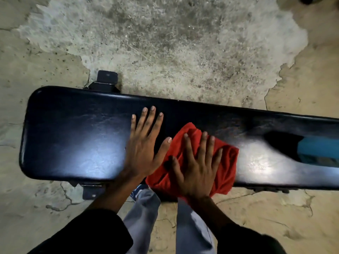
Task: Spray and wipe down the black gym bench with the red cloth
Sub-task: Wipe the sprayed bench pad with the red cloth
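Our right hand [197,169] lies flat on the red cloth [225,167], its fingers [203,143] straight and spread, pressing down without curling round it. Our left hand [143,143] rests just beside it, palm down on the bare bench [73,136], fingers straight and fanned, the thumb tip near the cloth's upper left fold.

The cloth sits bunched and creased at the middle of the bench, reaching the near edge and hanging slightly over it. To the left, padded surface runs open to the rounded end; to the right it runs on past the frame's border.

The bench is black and glossy, with bright glare patches on both sides of our hands and fine creases in the covering.

A blurred blue object [319,149] lies on the right part of the bench. Black metal brackets [107,78] stick out at the far and near edges. Below is cracked, patchy concrete floor [165,43], and our grey trouser legs [145,217] stand against the near edge.
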